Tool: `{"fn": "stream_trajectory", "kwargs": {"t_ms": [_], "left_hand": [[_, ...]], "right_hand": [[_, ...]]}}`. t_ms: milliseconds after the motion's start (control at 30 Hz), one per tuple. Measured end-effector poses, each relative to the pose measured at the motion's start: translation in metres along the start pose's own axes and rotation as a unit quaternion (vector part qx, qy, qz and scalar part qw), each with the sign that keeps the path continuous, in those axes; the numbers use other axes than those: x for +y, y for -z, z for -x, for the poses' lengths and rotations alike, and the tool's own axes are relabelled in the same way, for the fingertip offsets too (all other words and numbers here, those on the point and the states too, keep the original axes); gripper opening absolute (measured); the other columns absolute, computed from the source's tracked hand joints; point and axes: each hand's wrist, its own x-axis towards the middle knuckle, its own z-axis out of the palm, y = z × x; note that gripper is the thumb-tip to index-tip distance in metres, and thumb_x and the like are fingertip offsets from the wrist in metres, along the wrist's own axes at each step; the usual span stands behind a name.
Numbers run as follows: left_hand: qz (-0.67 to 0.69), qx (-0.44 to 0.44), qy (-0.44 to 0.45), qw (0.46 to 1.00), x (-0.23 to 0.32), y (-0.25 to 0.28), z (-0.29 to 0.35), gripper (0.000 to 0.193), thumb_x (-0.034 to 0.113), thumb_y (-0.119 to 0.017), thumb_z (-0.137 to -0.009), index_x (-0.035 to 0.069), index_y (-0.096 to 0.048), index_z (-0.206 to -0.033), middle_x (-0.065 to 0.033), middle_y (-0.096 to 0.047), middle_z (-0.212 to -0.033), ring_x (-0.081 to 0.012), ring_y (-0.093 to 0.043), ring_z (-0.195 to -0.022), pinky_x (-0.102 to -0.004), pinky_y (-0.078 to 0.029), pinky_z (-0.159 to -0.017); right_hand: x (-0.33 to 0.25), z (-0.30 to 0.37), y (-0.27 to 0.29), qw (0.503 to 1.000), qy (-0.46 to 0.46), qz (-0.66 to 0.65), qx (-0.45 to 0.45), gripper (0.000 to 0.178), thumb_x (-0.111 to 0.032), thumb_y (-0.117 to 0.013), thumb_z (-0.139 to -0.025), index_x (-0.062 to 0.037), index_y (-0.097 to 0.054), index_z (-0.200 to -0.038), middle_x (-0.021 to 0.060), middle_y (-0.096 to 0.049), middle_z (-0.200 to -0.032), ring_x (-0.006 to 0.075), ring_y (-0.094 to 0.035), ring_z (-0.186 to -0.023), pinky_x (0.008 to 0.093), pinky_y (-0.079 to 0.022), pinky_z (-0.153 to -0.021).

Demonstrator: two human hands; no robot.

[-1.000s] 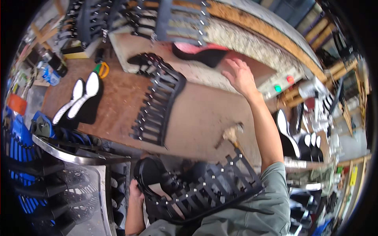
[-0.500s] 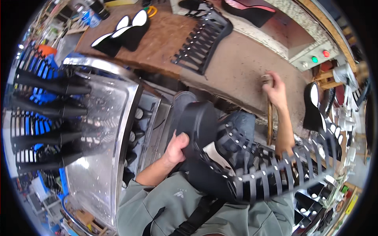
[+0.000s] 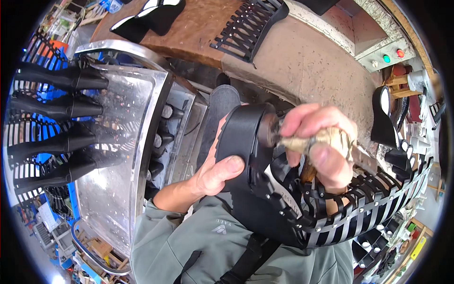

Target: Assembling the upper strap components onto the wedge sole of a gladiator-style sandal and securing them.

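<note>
A black strappy platform shoe (image 3: 239, 135) with a tall studded cage of straps lies across my lap. My left hand (image 3: 215, 177) grips its thick front end, the thumb pressed on the near side and the fingers behind. In my right hand (image 3: 326, 123) is a hammer (image 3: 339, 139), held by its head, which is wrapped in tan tape. Its round metal face touches or nearly touches the strap edge at the shoe's front. Part of the wooden handle shows below my fingers. A pale insole (image 3: 279, 182) shows inside the shoe.
A workbench (image 3: 312, 61) stands ahead, with another studded strap upper (image 3: 250, 28) and black wedge soles (image 3: 142, 21) on it. Left of me a metal tray (image 3: 127, 90) carries several black strappy shoes (image 3: 61, 109). A control box (image 3: 385, 57) with coloured buttons sits at the back right.
My right hand has come from the bench edge down and left to the shoe, bringing the hammer. The left hand has shifted slightly right on the shoe. My view has tilted lower.
</note>
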Motion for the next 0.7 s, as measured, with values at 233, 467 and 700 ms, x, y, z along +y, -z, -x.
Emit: {"fn": "stream_trajectory", "kwargs": {"t_ms": [233,467,700], "left_hand": [[0.02,0.044,0.019,0.999,-0.001,-0.005,0.01,0.085,0.041,-0.061,-0.084,-0.001,-0.016,-0.144,-0.0124,-0.043,-0.132,-0.0212,-0.041,-0.121,-0.0381,-0.03,-0.105],[0.041,0.062,0.056,0.996,-0.002,-0.004,0.006,0.084,0.037,-0.063,-0.084,-0.002,-0.017,-0.144,-0.0111,-0.042,-0.132,-0.0196,-0.04,-0.122,-0.037,-0.03,-0.105],[-0.009,0.017,-0.018,1.0,-0.006,0.004,-0.015,0.087,0.038,-0.068,-0.082,-0.003,-0.021,-0.143,-0.0116,-0.047,-0.129,-0.0191,-0.045,-0.119,-0.0347,-0.032,-0.104]], "right_hand": [[0.003,0.019,-0.009,0.998,-0.02,-0.003,-0.056,0.024,-0.014,-0.067,-0.075,0.0018,-0.06,-0.093,0.022,-0.064,-0.093,0.0223,-0.065,-0.08,0.0327,-0.052,-0.075],[0.007,0.031,-0.01,0.988,0.072,0.111,-0.074,0.023,-0.014,-0.07,-0.073,0.0022,-0.061,-0.087,0.0193,-0.066,-0.082,0.0242,-0.066,-0.068,0.0338,-0.055,-0.063],[0.022,0.017,-0.012,0.961,0.175,0.178,0.119,0.026,-0.013,-0.064,-0.083,0.0011,-0.055,-0.104,0.022,-0.06,-0.104,0.0174,-0.061,-0.072,0.0314,-0.052,-0.068]]}}
